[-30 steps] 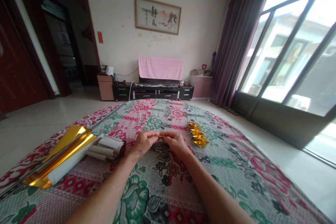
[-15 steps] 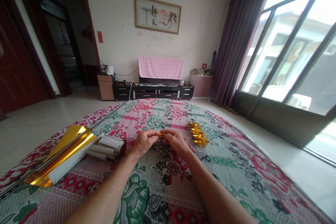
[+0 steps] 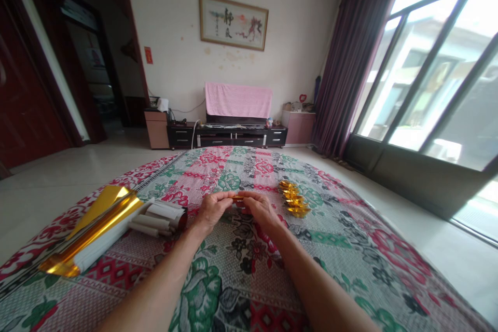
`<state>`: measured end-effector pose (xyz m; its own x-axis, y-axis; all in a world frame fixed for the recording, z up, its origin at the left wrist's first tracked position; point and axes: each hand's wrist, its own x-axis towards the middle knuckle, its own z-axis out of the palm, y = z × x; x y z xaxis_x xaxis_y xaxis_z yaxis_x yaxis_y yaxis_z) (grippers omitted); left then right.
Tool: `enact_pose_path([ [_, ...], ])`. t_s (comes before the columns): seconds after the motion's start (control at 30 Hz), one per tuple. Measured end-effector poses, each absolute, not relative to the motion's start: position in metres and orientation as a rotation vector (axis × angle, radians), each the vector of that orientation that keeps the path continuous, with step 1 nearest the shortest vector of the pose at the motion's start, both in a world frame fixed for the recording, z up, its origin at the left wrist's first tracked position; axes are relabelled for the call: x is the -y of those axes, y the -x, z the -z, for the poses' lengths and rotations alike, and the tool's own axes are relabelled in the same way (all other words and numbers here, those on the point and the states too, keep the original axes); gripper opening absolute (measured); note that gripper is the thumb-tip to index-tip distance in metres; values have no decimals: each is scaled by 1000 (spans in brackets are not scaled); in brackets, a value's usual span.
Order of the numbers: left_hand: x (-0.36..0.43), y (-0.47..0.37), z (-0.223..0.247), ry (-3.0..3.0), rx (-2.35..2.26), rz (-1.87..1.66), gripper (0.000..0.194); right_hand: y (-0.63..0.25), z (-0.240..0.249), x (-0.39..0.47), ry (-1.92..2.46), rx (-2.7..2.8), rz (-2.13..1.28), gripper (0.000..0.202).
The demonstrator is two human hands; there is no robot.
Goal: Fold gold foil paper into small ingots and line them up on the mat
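My left hand [image 3: 213,211] and my right hand [image 3: 260,209] meet above the middle of the patterned cloth [image 3: 330,264]. Between their fingertips they pinch a small piece of gold foil paper [image 3: 237,198], mostly covered by the fingers. To the right of my right hand stands a row of several folded gold paper ingots [image 3: 294,201], close against one another. On the left lie sheets of gold foil paper [image 3: 99,231], partly curled, with white backs. Several white paper rolls [image 3: 155,218] rest beside them, nearest my left hand.
Beyond the cloth's far edge is a low black TV cabinet [image 3: 233,137] with a pink cloth [image 3: 238,99] draped above it. A framed picture [image 3: 234,22] hangs on the wall. Purple curtains [image 3: 346,62] and large windows [image 3: 439,72] are at right, a dark red door [image 3: 27,83] at left.
My fingers have shifted slightly on the gold foil paper, and my left hand's fingers look a little straighter. The ingots, sheets and rolls stay where they were.
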<state>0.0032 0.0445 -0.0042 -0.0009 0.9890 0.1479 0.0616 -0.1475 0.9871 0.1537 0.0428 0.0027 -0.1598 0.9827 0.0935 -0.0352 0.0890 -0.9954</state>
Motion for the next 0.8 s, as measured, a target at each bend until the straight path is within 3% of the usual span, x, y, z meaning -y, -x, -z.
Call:
enact_pose_path([
  [0.4, -38, -16, -8, -1039, -1189, -1345, 29, -150, 2, -44, 1036, 1358, -1213, 37],
  [0.8, -40, -20, -6, -1107, -1291, -1364, 31, -149, -3, -39, 1059, 1440, -1119, 37],
])
